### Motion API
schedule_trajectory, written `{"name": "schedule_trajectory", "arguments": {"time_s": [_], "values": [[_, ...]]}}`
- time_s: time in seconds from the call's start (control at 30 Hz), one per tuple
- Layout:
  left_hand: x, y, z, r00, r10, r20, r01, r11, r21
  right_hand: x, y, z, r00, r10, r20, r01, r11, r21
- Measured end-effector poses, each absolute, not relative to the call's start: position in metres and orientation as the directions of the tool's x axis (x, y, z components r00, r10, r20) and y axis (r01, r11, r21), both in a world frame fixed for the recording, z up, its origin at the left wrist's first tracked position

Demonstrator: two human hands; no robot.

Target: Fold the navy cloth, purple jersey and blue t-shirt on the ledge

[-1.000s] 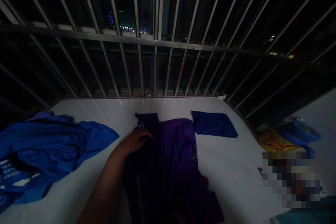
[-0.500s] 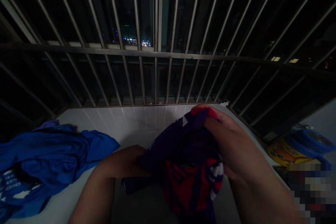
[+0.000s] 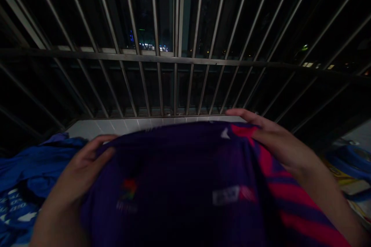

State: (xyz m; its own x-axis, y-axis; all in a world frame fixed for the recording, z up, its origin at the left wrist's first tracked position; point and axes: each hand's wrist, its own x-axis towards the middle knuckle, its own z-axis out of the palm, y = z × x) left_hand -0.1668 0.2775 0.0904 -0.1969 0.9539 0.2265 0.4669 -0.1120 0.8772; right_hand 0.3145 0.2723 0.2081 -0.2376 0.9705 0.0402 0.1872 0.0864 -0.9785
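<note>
A barred window grille of slim silvery metal rods (image 3: 203,61), joined by one flat crossbar, fills the whole upper part of the view, with darkness behind it. Below, a dark purple fabric garment with bright pink stripes on its right side (image 3: 179,177) is spread between the two hands, in front of the grille and hiding most of a smooth whitish ledge (image 3: 95,125). To its left lies a crumpled bright blue cloth heap with white lettering (image 3: 29,171), partly covered by the left arm. The right hand (image 3: 275,142) grips the garment's upper right corner, thumb on the pink part, one finger reaching past the edge; the left hand (image 3: 78,173) grasps the upper left edge, thumb on the near side. At the far right sits a blue and yellow round-rimmed object (image 3: 352,160), perhaps a container, though it is dim and cut off. The garment bears a pale rectangular patch (image 3: 226,195), a blurred rainbow-coloured emblem (image 3: 129,189) and a small white pointed mark (image 3: 225,134).
</note>
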Motion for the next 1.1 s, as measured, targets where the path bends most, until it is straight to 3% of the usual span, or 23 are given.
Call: {"name": "schedule_trajectory", "arguments": {"time_s": [0.07,0.1,0.17,0.23,0.3,0.43,0.6,0.87,1.1], "values": [[-0.157,0.300,0.078,-0.253,0.913,0.319,0.652,-0.083,0.754,0.301,0.327,0.186,-0.174,0.983,0.062,0.431,0.133,-0.892],[-0.153,0.311,0.070,-0.259,0.887,0.382,0.743,-0.069,0.665,0.299,0.351,0.170,-0.104,0.992,0.065,0.624,0.116,-0.772],[-0.147,0.330,0.053,-0.212,0.861,0.462,0.848,-0.073,0.525,0.305,0.385,0.129,-0.014,0.992,0.124,0.906,0.065,-0.418],[-0.140,0.342,0.036,-0.112,0.894,0.434,0.865,-0.128,0.485,0.321,0.398,0.086,0.008,0.987,0.161,0.988,0.017,-0.155],[-0.132,0.349,0.020,0.033,0.942,0.334,0.843,-0.206,0.497,0.341,0.395,0.046,0.059,0.986,0.155,0.997,-0.050,-0.061],[-0.108,0.355,-0.013,0.289,0.952,0.101,0.793,-0.297,0.532,0.374,0.369,-0.021,0.141,0.987,0.075,0.990,-0.142,0.011],[-0.088,0.360,-0.052,0.253,0.967,-0.014,0.892,-0.227,0.392,0.398,0.347,-0.064,0.094,0.992,0.082,0.994,-0.097,0.045],[-0.088,0.361,-0.075,0.193,0.979,-0.062,0.940,-0.167,0.299,0.471,0.351,-0.056,0.043,0.998,0.053,0.996,-0.039,-0.074],[-0.032,0.343,-0.075,0.179,0.979,-0.101,0.947,-0.144,0.287,0.503,0.362,-0.037,-0.001,0.988,0.157,0.979,0.033,-0.202]]}}
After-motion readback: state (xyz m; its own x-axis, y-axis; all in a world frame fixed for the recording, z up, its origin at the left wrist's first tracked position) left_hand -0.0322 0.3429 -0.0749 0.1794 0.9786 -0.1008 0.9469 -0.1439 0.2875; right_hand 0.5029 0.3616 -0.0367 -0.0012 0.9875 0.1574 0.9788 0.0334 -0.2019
